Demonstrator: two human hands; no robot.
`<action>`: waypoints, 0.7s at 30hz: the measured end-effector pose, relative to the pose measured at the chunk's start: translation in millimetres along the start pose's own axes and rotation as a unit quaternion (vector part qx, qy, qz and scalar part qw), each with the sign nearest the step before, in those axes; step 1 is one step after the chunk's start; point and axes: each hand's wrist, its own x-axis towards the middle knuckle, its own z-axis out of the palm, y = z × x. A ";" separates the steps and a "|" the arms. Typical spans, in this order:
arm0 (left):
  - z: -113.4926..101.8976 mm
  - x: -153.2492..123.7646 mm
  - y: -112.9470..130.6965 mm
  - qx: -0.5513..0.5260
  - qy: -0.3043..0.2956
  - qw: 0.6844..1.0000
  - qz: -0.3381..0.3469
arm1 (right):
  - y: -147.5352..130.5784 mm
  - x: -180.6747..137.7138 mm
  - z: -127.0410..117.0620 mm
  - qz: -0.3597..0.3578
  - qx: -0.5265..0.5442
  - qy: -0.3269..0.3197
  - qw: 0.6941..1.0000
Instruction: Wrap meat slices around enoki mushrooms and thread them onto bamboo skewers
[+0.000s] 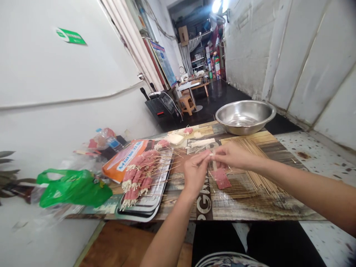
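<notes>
My left hand (194, 171) and my right hand (228, 154) meet above the table, fingertips pinched together on a small pale bunch of enoki mushrooms (211, 157), mostly hidden by the fingers. Just below them a thin pink meat slice (221, 178) lies flat on the tabletop. To the left, a stack of metal trays (155, 203) bears several skewered meat rolls (142, 167) with white mushroom ends sticking out. Under and beyond my right forearm, many bare bamboo skewers (260, 174) are spread.
A steel basin (244, 118) stands at the table's far right corner. An orange-and-white bag (125, 157) and a green plastic bag (73, 188) lie at left. At the far edge are a pale mushroom clump (175, 139) and a pink meat roll (188, 131).
</notes>
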 end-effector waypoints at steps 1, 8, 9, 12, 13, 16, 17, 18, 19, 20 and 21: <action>3.1 -2.8 -2.3 0.011 0.020 0.999 0.024 | -1.3 -0.1 2.7 0.023 0.054 0.010 0.998; 5.6 -16.5 4.0 0.002 -0.026 0.998 0.053 | 9.5 4.4 14.5 0.068 0.248 0.042 0.966; 1.8 -15.6 6.3 -0.011 -0.025 0.999 0.038 | 11.8 4.8 14.8 0.063 0.259 0.044 0.963; -10.9 -10.0 11.2 -0.036 -0.036 0.999 -0.019 | 18.4 5.1 13.8 0.046 0.279 -0.007 0.959; -14.5 -7.8 12.4 -0.038 -0.047 0.998 -0.036 | 20.6 5.0 12.9 0.040 0.276 -0.028 0.960; -20.8 -2.6 14.7 -0.041 -0.079 0.994 -0.069 | 26.9 4.0 8.9 0.006 0.240 -0.059 0.969; -21.3 -2.0 14.4 -0.043 -0.088 0.992 -0.076 | 28.9 3.3 7.1 -0.009 0.222 -0.062 0.973; -21.0 -2.3 13.0 -0.044 -0.095 0.991 -0.083 | 31.1 2.2 5.3 -0.022 0.204 -0.064 0.977; -19.9 -3.5 10.3 -0.046 -0.099 0.990 -0.091 | 33.4 0.8 3.5 -0.029 0.185 -0.064 0.980; -18.1 -5.6 6.2 -0.046 -0.101 0.989 -0.099 | 36.3 -1.0 1.9 -0.029 0.167 -0.060 0.984; -15.5 -8.7 0.6 -0.046 -0.102 0.988 -0.108 | 39.7 -3.2 0.8 -0.020 0.147 -0.051 0.988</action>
